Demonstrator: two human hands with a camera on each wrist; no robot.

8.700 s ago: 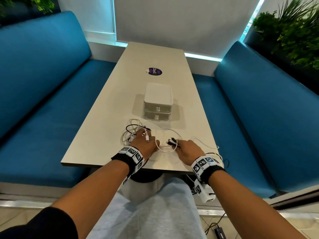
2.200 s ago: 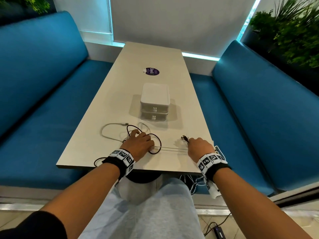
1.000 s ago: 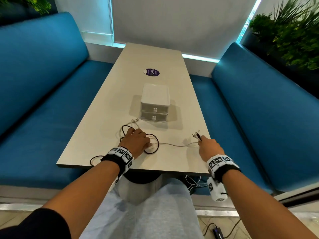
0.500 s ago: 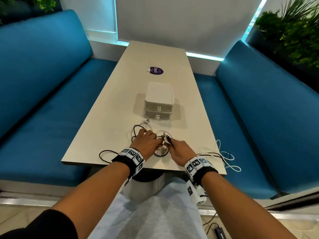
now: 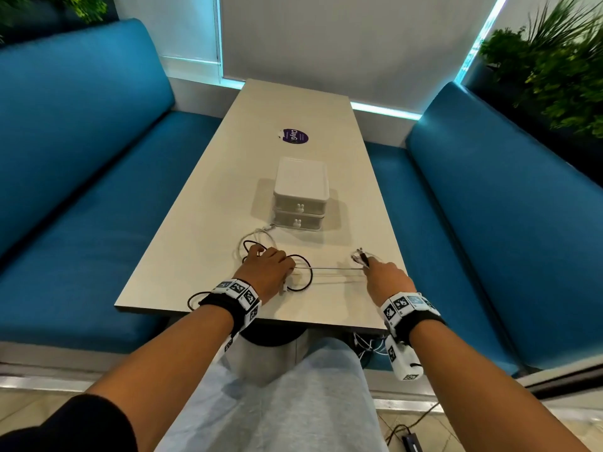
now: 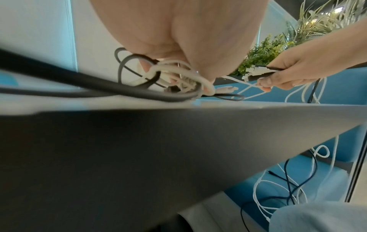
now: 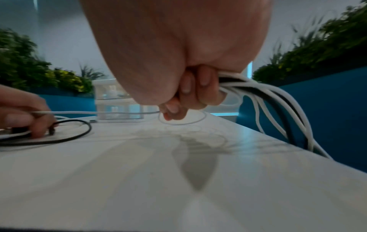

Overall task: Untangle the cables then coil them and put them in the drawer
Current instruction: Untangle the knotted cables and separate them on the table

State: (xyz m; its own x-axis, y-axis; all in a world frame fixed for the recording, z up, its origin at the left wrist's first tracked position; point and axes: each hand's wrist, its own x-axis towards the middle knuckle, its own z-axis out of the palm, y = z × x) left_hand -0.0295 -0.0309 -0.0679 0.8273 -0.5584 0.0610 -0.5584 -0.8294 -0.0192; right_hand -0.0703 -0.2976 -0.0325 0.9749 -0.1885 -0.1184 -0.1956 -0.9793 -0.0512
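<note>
A tangle of white and black cables (image 5: 261,246) (image 6: 174,81) lies on the near end of the pale table (image 5: 202,243). My left hand (image 5: 266,272) rests on top of it, fingers curled into the loops. A black loop (image 5: 301,274) sticks out beside it. My right hand (image 5: 383,278) (image 7: 190,92) grips several cables with their plug ends (image 5: 360,256) (image 6: 256,73) poking forward. A taut white cable (image 5: 332,268) (image 7: 95,112) stretches between both hands. The rest of the cables (image 7: 278,106) (image 6: 288,185) hang over the table's right edge. The small white drawer unit (image 5: 300,194) stands beyond, both drawers closed.
Blue benches (image 5: 81,190) (image 5: 489,207) flank the table. A round purple sticker (image 5: 295,136) lies beyond the drawer unit. Plants (image 5: 554,60) stand behind the right bench. A dark adapter with its cord (image 5: 411,442) lies on the floor.
Half a second ago both hands met at the tangle. My right hand has since pulled to the right with its cable ends, drawing one white cable taut. The left hand stayed on the tangle.
</note>
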